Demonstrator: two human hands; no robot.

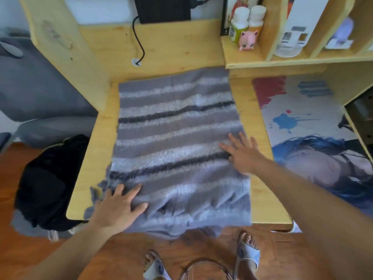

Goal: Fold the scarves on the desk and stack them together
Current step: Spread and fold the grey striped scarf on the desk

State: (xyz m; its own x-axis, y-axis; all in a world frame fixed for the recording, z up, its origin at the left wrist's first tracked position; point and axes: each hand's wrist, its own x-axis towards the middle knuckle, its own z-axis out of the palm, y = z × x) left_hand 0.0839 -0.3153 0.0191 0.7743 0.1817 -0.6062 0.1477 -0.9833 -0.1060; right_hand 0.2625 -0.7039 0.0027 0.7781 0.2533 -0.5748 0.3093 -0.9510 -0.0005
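Striped scarf flat on desk, left hand and right hand atop it, fingers straight, gripping nothing

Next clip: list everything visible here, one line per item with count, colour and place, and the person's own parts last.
striped scarf: 1, grey with pale and dark stripes, spread flat on the desk
desk: 1, light wood, centre
black bundle: 1, black, off the desk's left edge
bottles: 2, white caps, on the shelf
pink figure: 1, pink, on the shelf by the bottles
printed mat: 1, multicoloured, desk right
cable: 1, black, desk rear
left hand: flat on the scarf's near left corner
right hand: flat on the scarf's right edge
feet: 2, in pale sandals, on the floor
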